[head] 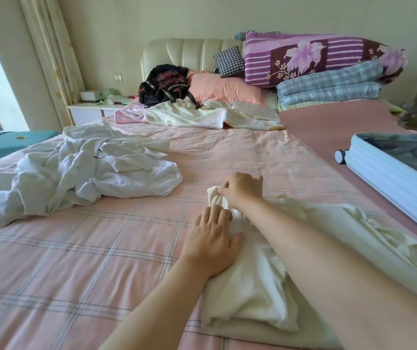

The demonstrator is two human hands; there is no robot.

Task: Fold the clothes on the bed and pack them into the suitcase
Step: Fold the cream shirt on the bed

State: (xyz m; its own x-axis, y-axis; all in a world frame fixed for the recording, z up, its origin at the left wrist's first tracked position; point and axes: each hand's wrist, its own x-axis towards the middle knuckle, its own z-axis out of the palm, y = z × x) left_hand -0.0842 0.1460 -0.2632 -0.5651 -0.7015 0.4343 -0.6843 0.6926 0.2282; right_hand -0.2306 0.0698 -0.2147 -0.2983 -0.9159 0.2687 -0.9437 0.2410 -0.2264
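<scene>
— While the left hand (212, 236) lies flat on the cream garment (250, 281), what has the right hand (242, 189) got?

— It pinches the far, bunched end of that same garment, with its fingers curled round the cloth. The left hand's fingers are straight and a little spread. They press down on the cloth just on the near side of the right hand.

— Where does the garment lie?

— On the pink checked bed (101, 261), running from about five o'clock up toward the middle of the view. Its near part looks doubled over, and more of it trails loose and rumpled toward four o'clock.

— And the rest of the clothes?

— A crumpled white heap (83, 173) sits at nine o'clock, well apart from both hands.

— The suitcase?

— At three o'clock the pale blue suitcase (384, 178) lies open on a plain pink surface beside the checked cloth. What lies inside is too blurred to tell.

— Farther up?

— At twelve o'clock, by the cream headboard (192, 51), a black backpack (164, 84) rests against a pink pillow (222, 89). At one o'clock a purple flowered quilt (315, 56) sits on top of a folded blue checked quilt (328, 89).
</scene>
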